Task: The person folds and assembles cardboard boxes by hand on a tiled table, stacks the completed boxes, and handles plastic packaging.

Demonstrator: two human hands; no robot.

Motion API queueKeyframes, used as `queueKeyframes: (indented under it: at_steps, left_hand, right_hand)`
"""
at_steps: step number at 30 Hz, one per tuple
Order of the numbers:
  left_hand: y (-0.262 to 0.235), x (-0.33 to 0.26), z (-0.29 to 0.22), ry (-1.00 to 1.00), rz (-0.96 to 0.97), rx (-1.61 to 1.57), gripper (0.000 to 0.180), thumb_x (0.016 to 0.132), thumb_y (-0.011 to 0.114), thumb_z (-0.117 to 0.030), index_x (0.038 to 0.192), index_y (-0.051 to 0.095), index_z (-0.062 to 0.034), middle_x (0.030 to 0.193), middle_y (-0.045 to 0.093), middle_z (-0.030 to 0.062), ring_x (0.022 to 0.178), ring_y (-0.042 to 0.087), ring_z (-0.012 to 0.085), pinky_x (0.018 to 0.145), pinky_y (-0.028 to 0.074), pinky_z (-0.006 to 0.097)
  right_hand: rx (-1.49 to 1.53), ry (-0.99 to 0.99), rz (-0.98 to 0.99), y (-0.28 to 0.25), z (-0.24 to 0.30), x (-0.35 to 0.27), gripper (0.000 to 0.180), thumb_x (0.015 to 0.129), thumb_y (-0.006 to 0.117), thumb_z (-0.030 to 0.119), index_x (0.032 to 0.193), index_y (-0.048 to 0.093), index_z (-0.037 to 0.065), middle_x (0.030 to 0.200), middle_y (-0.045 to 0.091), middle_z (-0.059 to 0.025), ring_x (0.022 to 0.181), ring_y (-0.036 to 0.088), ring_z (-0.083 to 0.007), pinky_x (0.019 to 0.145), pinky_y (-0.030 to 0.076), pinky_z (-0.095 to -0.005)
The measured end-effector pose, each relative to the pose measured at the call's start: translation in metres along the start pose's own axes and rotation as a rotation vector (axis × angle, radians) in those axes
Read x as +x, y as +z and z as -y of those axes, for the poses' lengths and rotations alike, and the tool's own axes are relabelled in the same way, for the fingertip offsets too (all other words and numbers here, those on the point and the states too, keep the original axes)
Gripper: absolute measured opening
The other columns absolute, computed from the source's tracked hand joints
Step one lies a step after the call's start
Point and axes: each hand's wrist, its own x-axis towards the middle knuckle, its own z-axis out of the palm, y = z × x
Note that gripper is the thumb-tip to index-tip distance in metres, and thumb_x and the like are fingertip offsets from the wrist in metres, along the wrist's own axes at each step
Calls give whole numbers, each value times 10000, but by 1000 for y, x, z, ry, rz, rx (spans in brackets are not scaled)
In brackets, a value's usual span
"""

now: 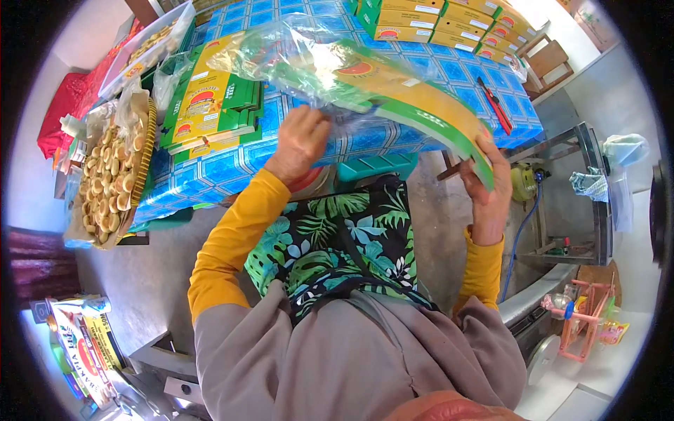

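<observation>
My right hand grips the near right end of a flat, unfolded green-and-yellow carton, which bends and slants over the table. Its far left part is covered by a crumpled transparent plastic bag. My left hand is closed in a fist at the bag's near edge, pinching the plastic; the fingertips are hidden. Left of that hand, a stack of flat green-and-yellow cartons lies on the table, part of it under the bag.
A blue checked cloth covers the table. At left stand a woven tray of small round pastries and a white tub. Folded boxes are stacked at the far right. A red-and-black cutter lies near the right edge.
</observation>
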Motion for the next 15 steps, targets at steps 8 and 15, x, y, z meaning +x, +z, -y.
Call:
queueKeyframes:
  at_steps: [8,15]
  left_hand:
    - [-33,1,15,-1236,-181,-1190,114,849,602,-70,924,610,16,959,627,116,920,614,273,782,525,387]
    - [36,-33,67,-1548,-706,-1036,332,924,521,-225,1138,581,21,1035,652,169,911,639,314,832,508,475]
  right_hand:
    - [-225,-292,-89,-32,40,-36,300,879,605,92,1139,549,-49,982,685,-174,696,699,-208,523,582,-263]
    - [-225,-372,51,-38,59,-70,388,877,595,118,1200,520,-83,1097,635,-175,954,654,-277,844,541,-348]
